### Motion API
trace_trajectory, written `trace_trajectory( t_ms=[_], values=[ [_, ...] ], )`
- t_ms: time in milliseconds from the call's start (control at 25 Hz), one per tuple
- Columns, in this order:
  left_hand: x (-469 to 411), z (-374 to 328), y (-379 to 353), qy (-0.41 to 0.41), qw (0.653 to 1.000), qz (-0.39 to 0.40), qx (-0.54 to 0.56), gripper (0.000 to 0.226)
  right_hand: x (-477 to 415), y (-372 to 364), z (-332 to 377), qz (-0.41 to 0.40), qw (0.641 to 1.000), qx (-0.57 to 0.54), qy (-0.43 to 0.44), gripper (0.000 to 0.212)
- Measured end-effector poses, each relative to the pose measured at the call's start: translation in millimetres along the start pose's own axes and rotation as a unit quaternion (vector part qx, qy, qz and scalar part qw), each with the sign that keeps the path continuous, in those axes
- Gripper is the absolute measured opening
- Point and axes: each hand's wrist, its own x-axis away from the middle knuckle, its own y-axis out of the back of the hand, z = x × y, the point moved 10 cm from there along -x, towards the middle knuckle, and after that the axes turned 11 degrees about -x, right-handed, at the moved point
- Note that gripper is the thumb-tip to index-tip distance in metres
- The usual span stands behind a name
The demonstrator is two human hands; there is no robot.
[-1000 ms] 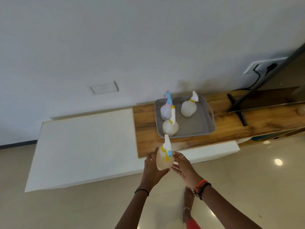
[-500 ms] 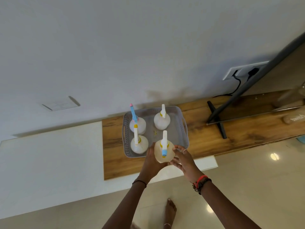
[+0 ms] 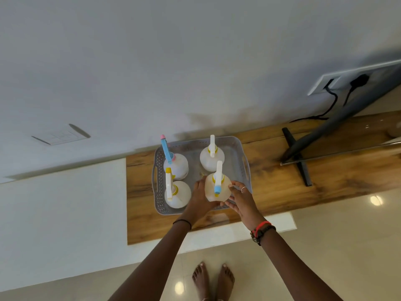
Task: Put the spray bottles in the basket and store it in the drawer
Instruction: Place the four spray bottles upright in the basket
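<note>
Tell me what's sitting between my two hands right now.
In the head view, the spray bottle with the blue-tipped nozzle sits between your left hand and right hand, over the grey basket.

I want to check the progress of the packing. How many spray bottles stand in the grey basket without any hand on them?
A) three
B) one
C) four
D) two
A: three spray bottles stand free in the basket, while the fourth bottle is held between the left hand and the right hand over its near right corner.
</note>
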Motion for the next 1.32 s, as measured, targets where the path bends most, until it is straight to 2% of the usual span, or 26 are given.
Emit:
trace_trajectory(
  t_ms=[240, 560, 1320],
  values=[
    [-20, 16, -20, 0.021, 1.0, 0.009, -0.017, 0.094, -34, 4, -7, -0.023, 0.999, 0.049, 0.008, 0.034],
    [-29, 20, -27, 0.032, 0.999, -0.019, -0.009, 0.095, -57, 7, -9, -0.025, 0.994, 0.102, 0.017, 0.033],
    [-31, 20, -30, 0.039, 0.999, -0.027, -0.019, 0.098, -71, 10, -7, -0.033, 0.991, 0.125, 0.025, 0.031]
  ],
)
